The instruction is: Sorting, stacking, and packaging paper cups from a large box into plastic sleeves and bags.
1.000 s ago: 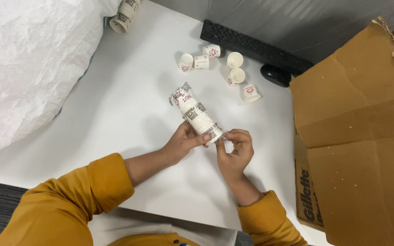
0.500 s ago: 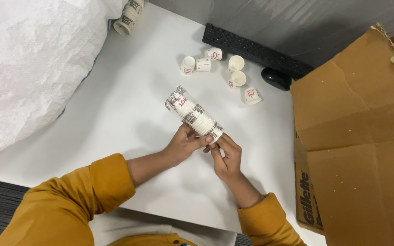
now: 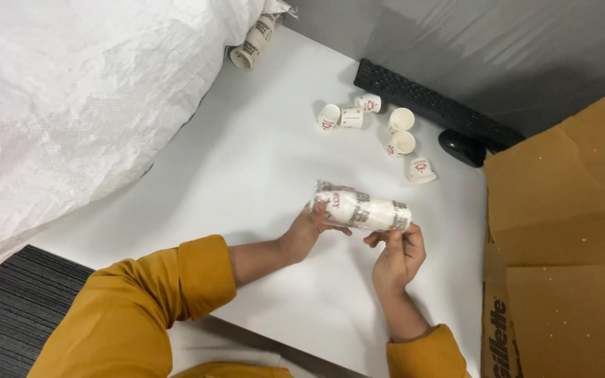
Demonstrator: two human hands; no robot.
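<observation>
Both hands hold a clear plastic sleeve of stacked white paper cups (image 3: 362, 208), lying crosswise above the white table (image 3: 246, 168). My left hand (image 3: 309, 229) grips the sleeve's left end from below. My right hand (image 3: 399, 253) pinches its right end, fingers curled at the wrapper's edge. Both arms wear mustard-yellow sleeves.
Several loose small paper cups (image 3: 376, 126) lie toward the table's far side, near a black keyboard (image 3: 435, 105) and black mouse (image 3: 462, 147). A big white woven sack (image 3: 71, 105) fills the left, another cup sleeve (image 3: 253, 40) beside it. Flattened cardboard (image 3: 561, 238) lies at right.
The cup sleeve has turned from a diagonal to nearly level. My right hand shifted from beside the near end to under the right end, and the view has moved.
</observation>
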